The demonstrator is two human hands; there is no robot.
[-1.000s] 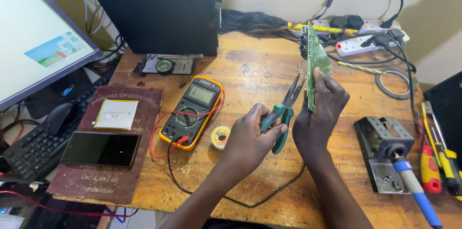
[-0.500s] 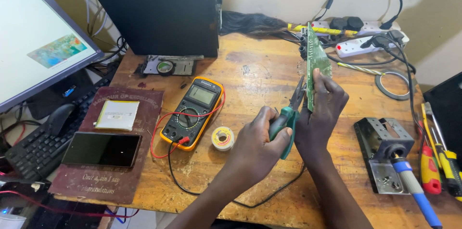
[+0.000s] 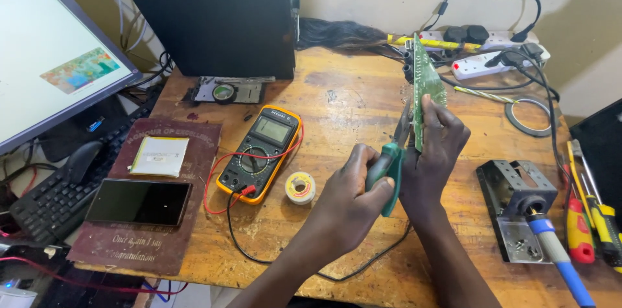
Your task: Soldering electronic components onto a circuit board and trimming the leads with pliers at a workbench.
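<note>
Since the earlier frames the left hand [image 3: 353, 194] has brought the green-handled pliers [image 3: 389, 169] up against the green circuit board [image 3: 424, 84], so the nose now meets the board's edge. That grip is closed around the handles. The right hand [image 3: 434, 152] pinches the board upright above the desk [image 3: 350, 101]. What the tips bite, possibly 1 component lead, is hidden.

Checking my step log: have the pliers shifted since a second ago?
Yes. The green-handled pliers in the left hand swung upward, jaws closing in on the circuit board, judged against the multimeter.
</note>
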